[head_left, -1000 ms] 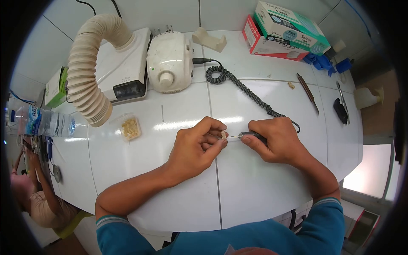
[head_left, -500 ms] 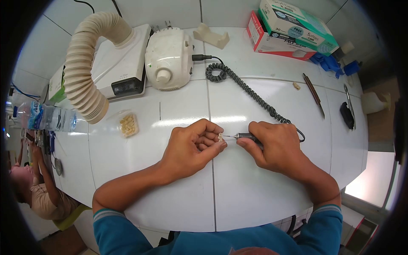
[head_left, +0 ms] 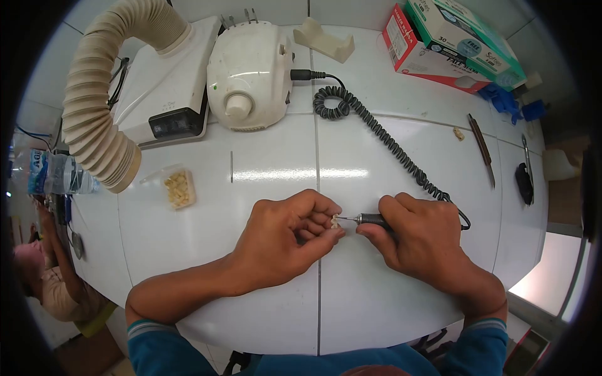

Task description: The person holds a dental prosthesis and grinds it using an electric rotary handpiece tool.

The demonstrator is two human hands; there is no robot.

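Between its thumb and fingertips, my left hand (head_left: pixel 285 241) pinches a small cream-coloured piece (head_left: pixel 335 221). My right hand (head_left: pixel 421 237) is wrapped round a dark rotary handpiece (head_left: pixel 375 220), whose thin metal tip points left and reaches the small piece; whether it touches is too small to tell. A black coiled cord (head_left: pixel 389 144) runs from the handpiece to a white control unit (head_left: pixel 246 78) with a round knob. To the left, a small clear box (head_left: pixel 180 188) holds several cream-coloured pieces.
A ribbed hose (head_left: pixel 94 106) arches over a white machine (head_left: pixel 169 88) at the back left. Stacked boxes (head_left: pixel 464 47) stand back right, near a brown knife-like tool (head_left: pixel 481 150). A bottle (head_left: pixel 47 172) lies far left, with another person (head_left: pixel 56 282) beyond.
The camera view has shifted, so the bench items appear displaced. My hands keep the same grips and appear slightly lower in view, with the tip still at the small piece.
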